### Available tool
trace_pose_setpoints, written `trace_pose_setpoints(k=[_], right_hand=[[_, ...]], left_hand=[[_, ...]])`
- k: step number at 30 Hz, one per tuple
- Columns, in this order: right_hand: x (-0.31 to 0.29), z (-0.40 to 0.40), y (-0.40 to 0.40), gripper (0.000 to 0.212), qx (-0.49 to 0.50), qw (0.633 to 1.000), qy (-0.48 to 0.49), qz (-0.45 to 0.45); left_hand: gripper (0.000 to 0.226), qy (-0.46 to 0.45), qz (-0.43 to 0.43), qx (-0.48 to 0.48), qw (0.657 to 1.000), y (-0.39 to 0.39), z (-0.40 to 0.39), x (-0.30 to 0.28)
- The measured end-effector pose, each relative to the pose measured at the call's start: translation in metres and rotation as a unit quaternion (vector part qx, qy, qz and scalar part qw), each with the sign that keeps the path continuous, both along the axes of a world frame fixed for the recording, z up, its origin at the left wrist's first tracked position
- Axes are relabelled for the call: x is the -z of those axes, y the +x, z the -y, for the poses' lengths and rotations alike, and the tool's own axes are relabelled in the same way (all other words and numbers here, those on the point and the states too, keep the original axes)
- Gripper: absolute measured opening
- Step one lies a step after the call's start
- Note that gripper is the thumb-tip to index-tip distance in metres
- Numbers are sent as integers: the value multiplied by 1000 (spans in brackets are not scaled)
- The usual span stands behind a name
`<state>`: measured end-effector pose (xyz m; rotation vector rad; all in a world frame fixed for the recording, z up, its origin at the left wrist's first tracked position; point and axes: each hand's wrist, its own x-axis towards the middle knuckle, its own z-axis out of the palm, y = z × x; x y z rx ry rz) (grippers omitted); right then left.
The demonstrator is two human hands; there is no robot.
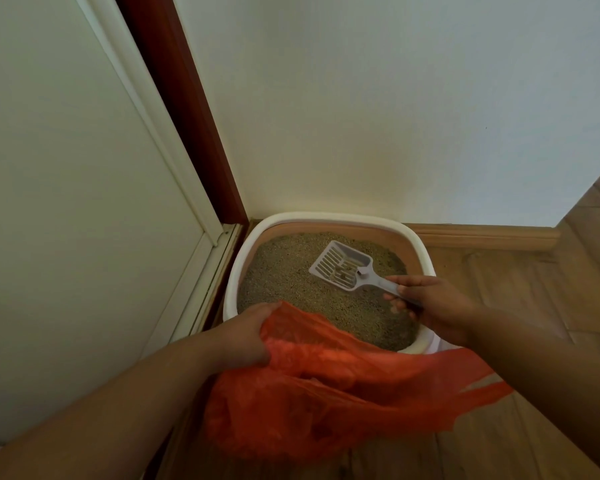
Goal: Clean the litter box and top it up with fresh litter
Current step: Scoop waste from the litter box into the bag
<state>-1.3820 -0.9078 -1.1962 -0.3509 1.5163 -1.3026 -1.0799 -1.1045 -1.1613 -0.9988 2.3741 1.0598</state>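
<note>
A white litter box (pixel 237 268) with a tan inner wall stands in the corner, filled with grey-brown litter (pixel 284 275). My right hand (pixel 433 306) grips the handle of a pale grey slotted scoop (pixel 340 268), held just above the litter with a few clumps in its bowl. My left hand (pixel 246 336) holds the rim of an orange plastic bag (pixel 312 393) at the box's near edge. The bag hangs down in front and hides the box's near rim.
A white wall (pixel 378 116) rises behind the box, with a wooden skirting board (pixel 482 237) along its foot. A dark red door frame (pixel 181 109) and a white door (pixel 66 185) stand to the left. Wooden floor (pixel 520 289) stretches right of the box.
</note>
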Motion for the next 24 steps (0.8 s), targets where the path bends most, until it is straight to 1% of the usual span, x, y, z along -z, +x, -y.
trace_pose_setpoints(k=[4, 7, 10, 13, 17, 24], right_hand=[[-14, 0, -2, 31, 1, 999, -35, 32], [-29, -3, -4, 32, -11, 998, -49, 24], [-36, -5, -6, 31, -5, 999, -40, 5], [-39, -6, -5, 31, 10, 1000, -22, -13], [-41, -9, -4, 31, -1, 999, -8, -31], [-48, -11, -7, 32, -57, 996, -22, -72]], left_hand=[[124, 57, 24, 17, 998, 1, -6, -13], [134, 77, 43, 21, 996, 1, -9, -20], [141, 94, 56, 21, 994, 2, -11, -22], [145, 97, 58, 23, 993, 2, -12, -24], [148, 89, 52, 26, 994, 3, -13, -26], [150, 99, 64, 24, 993, 4, -17, -32]])
